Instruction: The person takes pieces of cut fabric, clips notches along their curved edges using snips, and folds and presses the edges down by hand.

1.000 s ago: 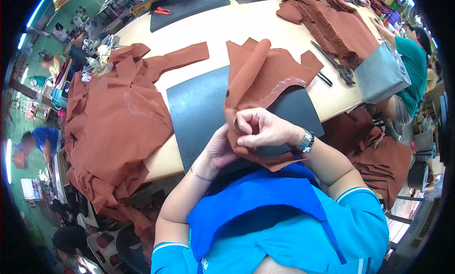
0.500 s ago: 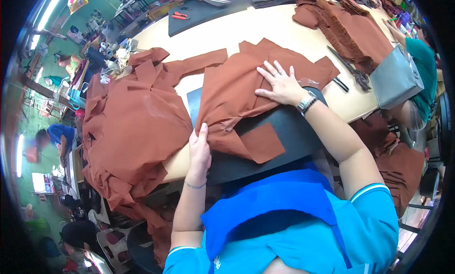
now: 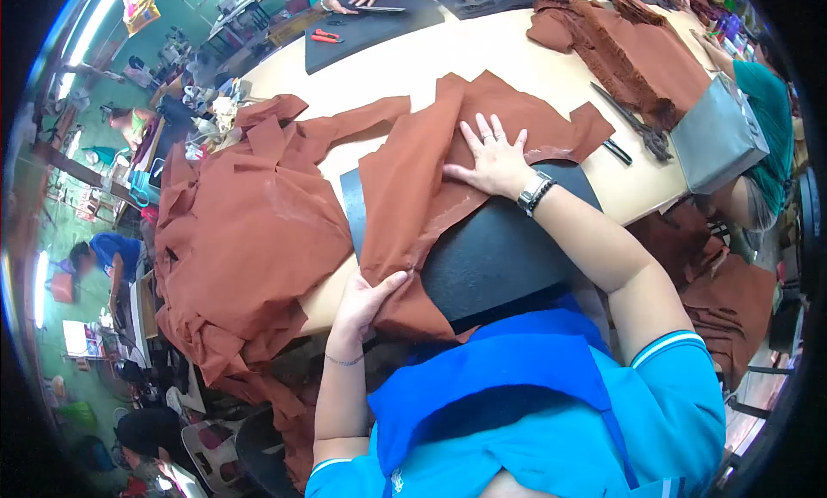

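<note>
In the head view, the rust-brown flat cloth piece (image 3: 398,183) lies across a black rectangular mat (image 3: 495,257) on the pale cream bench (image 3: 491,41), its far end reaching past the mat. The right hand (image 3: 495,156) rests on it palm down, fingers spread and pointing away from the body, thumb out toward the left; its forearm slants in from the lower right, elbow bent. The left hand (image 3: 369,300) pinches the cloth near its close left edge, thumb on top, the fingers mostly hidden below, its forearm running almost straight up. Just left lies a heaped rust-brown cloth pile (image 3: 258,214); dark metal scissors (image 3: 627,115) lie to the right, near a grey box (image 3: 719,145)
</note>
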`<state>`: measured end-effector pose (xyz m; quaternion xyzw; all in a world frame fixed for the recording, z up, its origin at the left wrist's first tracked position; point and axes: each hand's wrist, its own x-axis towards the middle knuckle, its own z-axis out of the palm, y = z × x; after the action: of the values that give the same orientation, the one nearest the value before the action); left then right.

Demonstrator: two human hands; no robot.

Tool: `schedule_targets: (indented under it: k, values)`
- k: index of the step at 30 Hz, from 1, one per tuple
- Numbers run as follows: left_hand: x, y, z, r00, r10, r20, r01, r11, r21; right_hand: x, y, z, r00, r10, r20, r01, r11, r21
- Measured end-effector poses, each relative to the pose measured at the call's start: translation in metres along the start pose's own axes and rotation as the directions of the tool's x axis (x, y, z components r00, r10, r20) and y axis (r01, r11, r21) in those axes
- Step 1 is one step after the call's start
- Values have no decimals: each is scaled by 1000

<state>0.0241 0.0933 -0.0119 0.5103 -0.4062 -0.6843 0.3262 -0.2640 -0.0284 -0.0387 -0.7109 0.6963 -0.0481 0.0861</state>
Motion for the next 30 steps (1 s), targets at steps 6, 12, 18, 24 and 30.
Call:
schedule_targets:
  k: [6,12,18,24,30]
  values:
    - [36,-3,1,992,128,20,-127,989,-77,39,13,6,991,-91,-98,101,990,95]
    - [70,3,18,980,200,-2,-198,968,-153,29,99,-36,835,94,-542,206,860,467]
    - [76,-6,24,986,164,-13,-161,952,-259,-56,265,10,832,278,-481,-268,959,90]
    - [83,-13,21,991,133,-18,-132,931,-340,-106,239,-19,888,11,-460,-3,1000,17]
    - [73,-7,28,975,220,41,-204,949,-238,-92,253,-19,854,351,-383,-338,935,104]
